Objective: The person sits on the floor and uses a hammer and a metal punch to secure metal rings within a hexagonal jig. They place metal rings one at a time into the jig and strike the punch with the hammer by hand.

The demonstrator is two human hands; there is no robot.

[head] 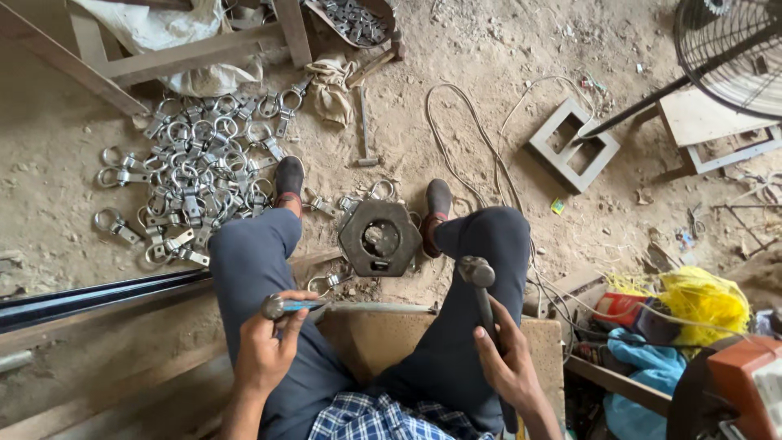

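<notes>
Steel ring clamps (191, 175) heaped left, left hand (265, 350) gripping metal piece (281, 306), right hand (507, 363) gripping hammer (482, 289)

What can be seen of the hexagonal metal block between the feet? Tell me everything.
The hexagonal metal block is dark, rusty-looking steel, thick and six-sided, with a round hole in its middle showing pale debris or a part inside. It lies flat on the sandy ground between the person's two shoes, close to the right shoe. Small ring clamps lie against its far edge. Neither hand touches it.
</notes>
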